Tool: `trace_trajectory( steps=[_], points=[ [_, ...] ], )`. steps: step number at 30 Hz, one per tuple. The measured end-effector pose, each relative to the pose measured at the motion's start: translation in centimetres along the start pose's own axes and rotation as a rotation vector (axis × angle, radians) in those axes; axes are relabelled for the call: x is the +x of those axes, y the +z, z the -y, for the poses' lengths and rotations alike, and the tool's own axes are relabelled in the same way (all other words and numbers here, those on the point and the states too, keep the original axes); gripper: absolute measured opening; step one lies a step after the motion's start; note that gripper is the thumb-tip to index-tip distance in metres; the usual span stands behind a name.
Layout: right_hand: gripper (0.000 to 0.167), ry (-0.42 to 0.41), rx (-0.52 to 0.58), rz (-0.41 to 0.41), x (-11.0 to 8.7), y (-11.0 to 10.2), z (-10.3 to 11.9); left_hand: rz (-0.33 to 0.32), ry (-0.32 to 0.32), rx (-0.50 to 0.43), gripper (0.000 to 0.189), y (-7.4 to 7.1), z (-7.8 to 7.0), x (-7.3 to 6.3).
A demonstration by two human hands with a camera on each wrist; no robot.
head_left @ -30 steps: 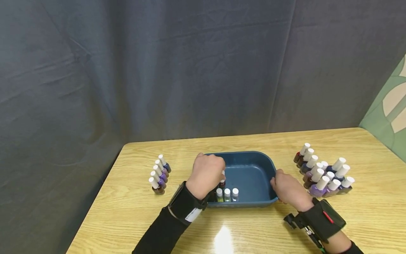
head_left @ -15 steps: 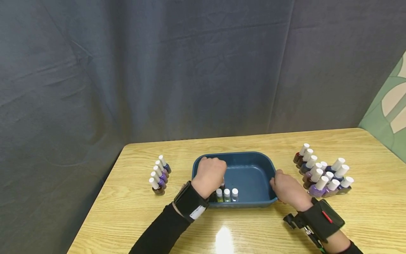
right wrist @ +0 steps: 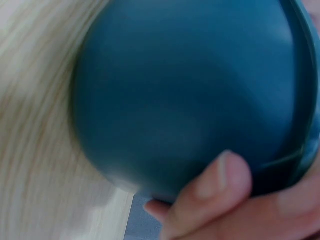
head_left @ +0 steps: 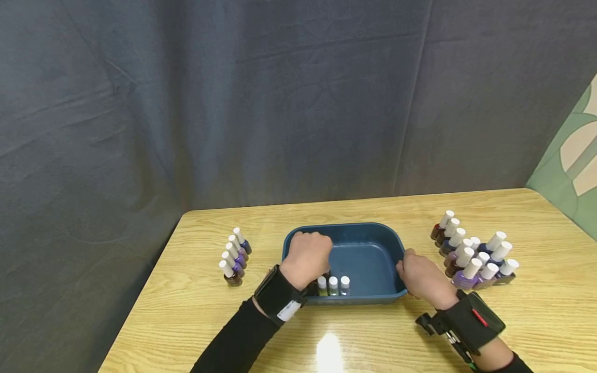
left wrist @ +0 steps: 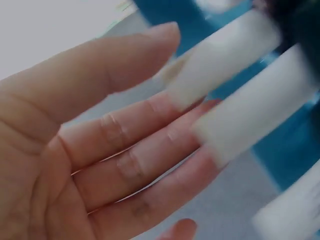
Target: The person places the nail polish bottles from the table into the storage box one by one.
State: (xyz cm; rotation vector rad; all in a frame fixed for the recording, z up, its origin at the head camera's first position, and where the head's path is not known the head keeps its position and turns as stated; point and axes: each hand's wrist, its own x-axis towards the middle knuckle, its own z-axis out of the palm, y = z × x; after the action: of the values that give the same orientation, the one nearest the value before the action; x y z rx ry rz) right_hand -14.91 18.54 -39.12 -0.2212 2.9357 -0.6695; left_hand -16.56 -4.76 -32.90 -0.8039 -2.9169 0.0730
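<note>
A blue tray (head_left: 368,261) lies on the table. Over its left part is my left hand (head_left: 305,259), back uppermost, with its fingertips hidden in the head view. The left wrist view shows my thumb and fingers around the white cap of a nail polish bottle (left wrist: 225,57), which I pinch. A second white-capped nail polish bottle (left wrist: 255,107) lies against the other fingertips. Along the tray's near wall stand several small bottles (head_left: 333,286) with white caps and pale contents. My right hand (head_left: 424,277) grips the tray's right rim, fingers against the outer wall (right wrist: 185,100).
Left of the tray, a slanting row of nail polish bottles (head_left: 234,259) stands on the wooden table (head_left: 186,321). A larger cluster of nail polish bottles (head_left: 473,256) is at the right, close to my right hand. A grey curtain (head_left: 298,114) hangs behind the table.
My left hand has shifted slightly right and down within the tray, baring the tray's left rim. The dark bottle beside my fingers is now more covered. My right hand stays on the rim.
</note>
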Motion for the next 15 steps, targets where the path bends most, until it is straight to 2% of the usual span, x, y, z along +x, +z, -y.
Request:
trace_trajectory(
  steps=[3, 8, 12, 15],
  points=[
    [0.024, 0.005, 0.010, 0.012, 0.0, 0.0, 0.1, -0.018, -0.056, -0.079, 0.008, -1.4, 1.2, -0.6],
    [0.023, 0.004, 0.019, 0.019, -0.1, 0.0, 0.1, -0.083, -0.227, -0.214, 0.021, -3.9, 4.0, -2.3],
    [0.022, 0.012, 0.021, 0.020, -0.1, 0.0, 0.1, -0.146, -0.359, -0.294, 0.022, -5.1, 6.2, -4.2],
    [0.024, 0.023, 0.028, 0.033, -0.1, -0.1, 0.1, -0.185, -0.444, -0.333, 0.022, -5.5, 7.7, -6.0]
  ],
)
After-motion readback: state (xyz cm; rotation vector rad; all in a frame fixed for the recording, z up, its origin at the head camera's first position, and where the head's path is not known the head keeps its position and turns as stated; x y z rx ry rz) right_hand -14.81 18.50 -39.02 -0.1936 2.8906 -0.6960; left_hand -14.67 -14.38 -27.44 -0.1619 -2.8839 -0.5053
